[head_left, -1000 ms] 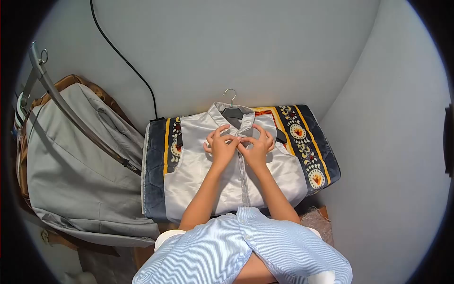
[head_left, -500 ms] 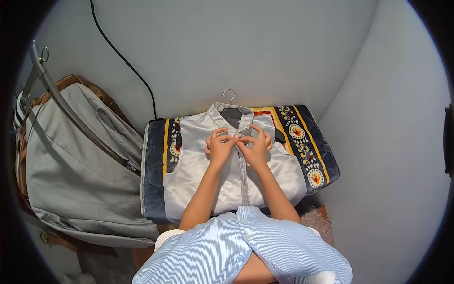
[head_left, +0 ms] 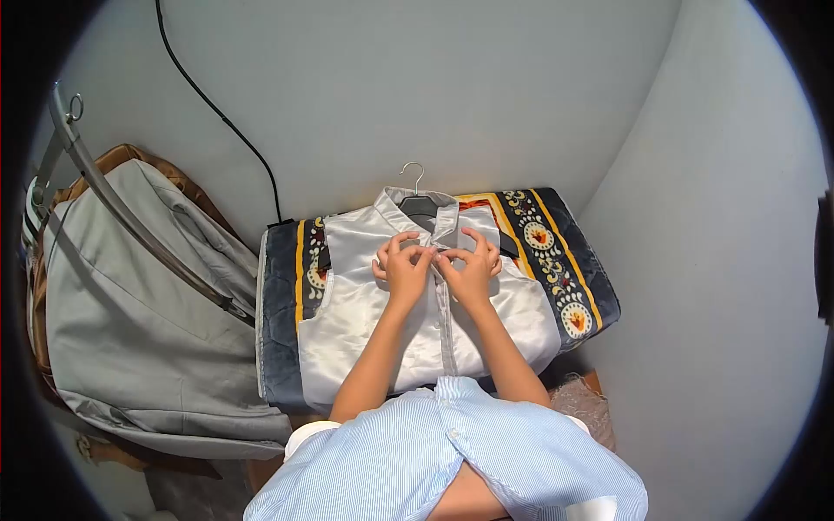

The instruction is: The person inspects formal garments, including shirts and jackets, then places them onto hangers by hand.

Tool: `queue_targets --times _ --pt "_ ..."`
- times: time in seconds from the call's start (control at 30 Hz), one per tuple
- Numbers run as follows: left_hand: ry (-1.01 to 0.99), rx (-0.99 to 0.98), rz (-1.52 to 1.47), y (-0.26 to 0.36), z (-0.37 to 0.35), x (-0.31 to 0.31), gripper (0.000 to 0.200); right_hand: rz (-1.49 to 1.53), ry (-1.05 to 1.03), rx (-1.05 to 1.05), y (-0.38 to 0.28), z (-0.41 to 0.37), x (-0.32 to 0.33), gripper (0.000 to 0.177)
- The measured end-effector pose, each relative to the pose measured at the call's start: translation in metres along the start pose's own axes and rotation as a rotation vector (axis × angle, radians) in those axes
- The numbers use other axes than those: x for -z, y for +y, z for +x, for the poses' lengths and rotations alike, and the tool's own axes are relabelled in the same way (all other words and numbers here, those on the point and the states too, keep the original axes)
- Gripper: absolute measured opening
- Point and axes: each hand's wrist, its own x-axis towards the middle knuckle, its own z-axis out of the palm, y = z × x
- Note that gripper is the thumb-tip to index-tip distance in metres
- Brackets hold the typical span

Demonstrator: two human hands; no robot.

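The left hand and right hand pinch the shiny shirt just under its collar, almost where they were before. The shirt lies on a patterned blanket, with a hanger inside.

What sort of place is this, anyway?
Probably a small clothes-care or dressing corner; home or shop, I can't tell. A silvery vest, with a hanger at its collar, lies on a patterned blanket, and a grey garment is beside a metal rail.
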Motion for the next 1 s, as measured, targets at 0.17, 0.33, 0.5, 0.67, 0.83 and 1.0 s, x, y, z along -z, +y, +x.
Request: queue_targets --times 0.17,0.33,0.5,0.67,0.83,1.0 --pt "-0.035 0.011 0.004 -0.005 -0.001 0.0 0.025 -0.1 0.09 -0.051 -0.001 -0.003 -0.001 0.015" --pt "-0.094 -0.003 0.032 -0.018 0.001 0.0 0.019 -0.033 -0.021 0.063 0.008 -0.004 -0.002 0.01" --pt "-0.071 -0.036 0.137 -0.02 -0.001 0.008 0.015 0.072 -0.064 0.072 0.005 -0.013 0.017 0.018" --pt "0.11 -0.091 0.237 -0.016 -0.017 0.016 0.018 -0.06 -0.223 -0.051 0.0 -0.049 0.044 0.026" --pt "-0.046 -0.092 0.265 -0.017 -0.062 0.03 0.018 -0.048 -0.359 -0.081 0.012 -0.079 0.051 0.025" --pt "-0.205 -0.013 0.379 0.0 -0.099 0.034 0.014 0.137 -0.379 -0.108 0.027 -0.085 0.052 0.019"
